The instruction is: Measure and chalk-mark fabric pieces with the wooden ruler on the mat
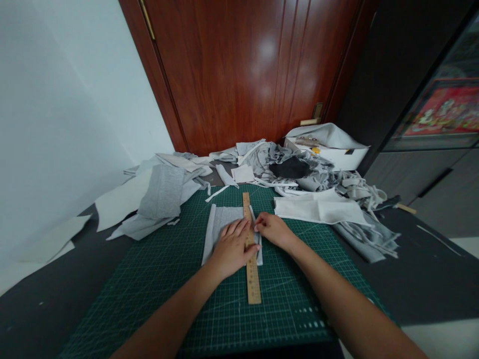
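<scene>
A light grey piece of fabric (228, 215) lies on the green cutting mat (209, 309), with folded strips along its left and right sides. Over its right part runs a wooden ruler (253, 284), roughly lengthwise away from me. My left hand (232, 245) lies flat with fingers stretched out, pressing on the fabric and the ruler. Just right of the ruler, my right hand (272, 228) has thumb and forefinger pinched together at the fabric's right edge. Its other fingers are curled in.
Grey and cream fabric pieces (162, 192) are heaped at the left. A folded white cloth (318, 207) lies at the right, near a pile of grey scraps (258, 157) and a white box (340, 158) at the back. Behind stands a brown wooden door (232, 75).
</scene>
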